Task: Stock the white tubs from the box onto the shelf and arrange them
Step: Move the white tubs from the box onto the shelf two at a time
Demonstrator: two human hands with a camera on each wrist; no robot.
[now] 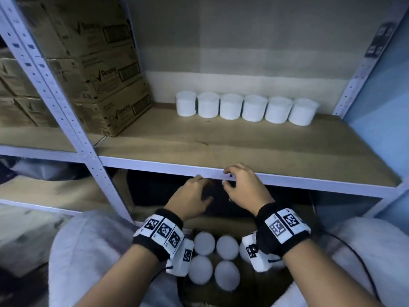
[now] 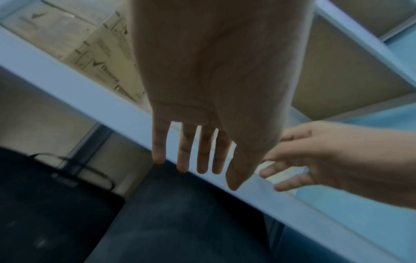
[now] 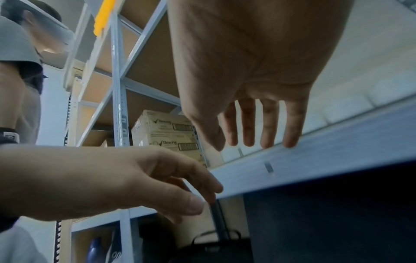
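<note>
Blur softens the whole head view, so the printing on the cartons [image 1: 97, 69] stacked at the shelf's left reads only as "Rexona", clearer from the right wrist. The box [image 1: 221, 224] below the hands is mostly hidden by the two wrist bands and forearms; only its far brown wall and four white tub lids [image 1: 213, 260] between the wrists show, set two by two, with the box's near edge cut off at the bottom of the picture. Six tubs [image 1: 245, 108] stand upright in a row touching one another at the back of the shelf [image 1: 243, 149], toward the right. The left hand [image 1: 190, 197] hovers in front of the shelf's pale metal front rail [image 1: 155, 166], fingers straight and slightly spread, holding nothing; whether the tips touch the rail cannot be told. The right hand [image 1: 245, 187] is just beside it, fingers loosely bent with tips at the rail, gripping nothing. Under the shelf the space is dark, and something black with a loop handle [image 2: 74, 170] sits there, its form hard to make out. A slotted upright [image 1: 55, 91] splits this bay from the one at left. A black cable [image 1: 358, 262] trails at lower right.
</note>
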